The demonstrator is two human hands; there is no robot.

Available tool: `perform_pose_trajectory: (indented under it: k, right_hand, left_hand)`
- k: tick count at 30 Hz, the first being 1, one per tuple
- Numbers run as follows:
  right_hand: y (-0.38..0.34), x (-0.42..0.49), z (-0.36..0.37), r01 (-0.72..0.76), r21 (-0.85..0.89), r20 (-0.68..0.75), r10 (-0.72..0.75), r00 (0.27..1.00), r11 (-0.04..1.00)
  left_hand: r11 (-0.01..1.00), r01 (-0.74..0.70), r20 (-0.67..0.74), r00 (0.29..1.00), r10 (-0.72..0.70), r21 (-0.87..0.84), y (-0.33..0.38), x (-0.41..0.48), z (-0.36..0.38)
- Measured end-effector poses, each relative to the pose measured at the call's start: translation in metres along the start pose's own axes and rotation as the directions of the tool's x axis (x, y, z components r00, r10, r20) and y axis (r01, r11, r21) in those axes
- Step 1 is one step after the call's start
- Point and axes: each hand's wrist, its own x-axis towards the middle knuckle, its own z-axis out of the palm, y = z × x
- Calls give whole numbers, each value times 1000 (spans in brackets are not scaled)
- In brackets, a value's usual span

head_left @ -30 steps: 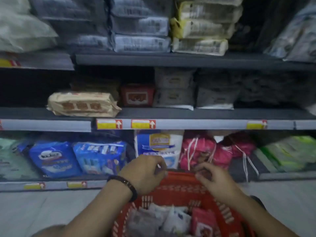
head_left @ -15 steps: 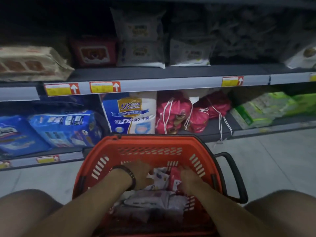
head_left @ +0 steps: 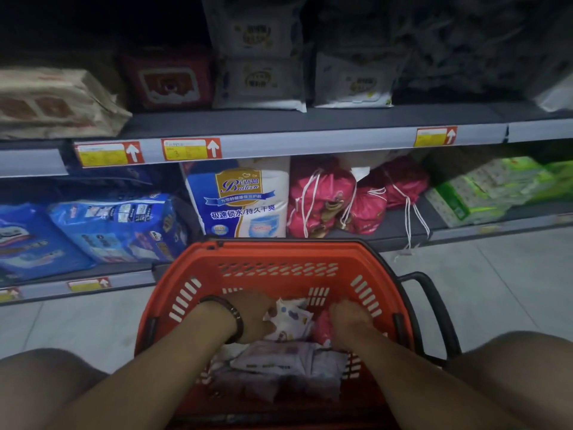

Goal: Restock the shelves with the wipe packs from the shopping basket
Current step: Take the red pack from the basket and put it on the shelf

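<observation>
- A red basket (head_left: 273, 259) is seen on the floor (head_left: 502, 293), just before the lower shelves, with its black handle (head_left: 434, 308) folded out to the right.
- Both hands are lowered into the basket, among the packs.
- The left hand (head_left: 252, 318), with a dark bracelet (head_left: 234, 315) at the wrist, is laid against a white pack (head_left: 290, 321). Its fingers are hidden, so whether they pinch the pack cannot be told.
- The right hand (head_left: 350, 321) is set just beside a pink pack (head_left: 322, 327). Its fingers are bent downward and their tips are lost among the packs, so a grip cannot be told.
- A grey pack (head_left: 279, 360) is seen lying flat nearer the person, below the white one.
- On the middle shelf (head_left: 310, 142), stacked white wipe packs (head_left: 259, 83) are seen above the basket.
</observation>
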Motion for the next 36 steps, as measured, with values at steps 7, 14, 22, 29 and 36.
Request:
perform_pose_trajectory:
  k: [7,14,22,29,36]
  right_hand:
    - [17,-54,-74,142,172,-247,-97,964,975]
    - [19,-108,-129,534,422,-611,-205,764,733]
    - [-19,-128,-162,718,522,-786,-67,615,461]
    - [-68,-125,-256,794,593,-805,86,587,137]
    - [-119,-76,-347,795,517,-850,79,521,318]
  left_hand:
    - [999,45,-128,991,-47,-22,-12,-19,-5]
    - [624,-22,-195,958,-210,-781,-22,-55,-25]
    - [-204,-599,-483,767,-422,-774,-7,-75,-46]
    - [92,-857,-783,413,-466,-507,-48,-119,-121]
    - [523,-734,-864,174,-472,-433,-113,-108,-173]
